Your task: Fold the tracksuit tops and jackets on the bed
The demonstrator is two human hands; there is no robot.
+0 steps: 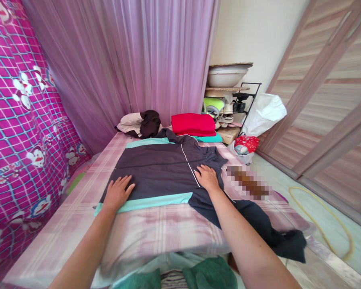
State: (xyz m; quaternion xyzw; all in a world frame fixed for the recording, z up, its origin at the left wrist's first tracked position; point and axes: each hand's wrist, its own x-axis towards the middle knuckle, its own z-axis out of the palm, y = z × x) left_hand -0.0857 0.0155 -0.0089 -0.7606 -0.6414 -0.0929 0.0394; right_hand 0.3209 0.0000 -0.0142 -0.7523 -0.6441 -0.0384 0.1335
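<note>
A dark track jacket (150,170) with mint side panels and white piping lies spread on a plaid-covered table (156,228), its collar toward the right. Flat on the hem end, near the mint panel, rests my left hand (119,193), fingers spread. My right hand (207,177) lies on the chest part beside the white piping, fingers apart and holding nothing. The near sleeve (258,220) stretches to the right and hangs past the table's edge. Part of that sleeve is hidden behind my right forearm.
Behind the jacket sit a folded red cloth (193,124) and a bunched white-and-black garment (141,123). A pixelated brown item (248,182) lies right of the collar. Beyond stand a shoe rack (249,98), bags (263,114) and a wooden wardrobe (327,104).
</note>
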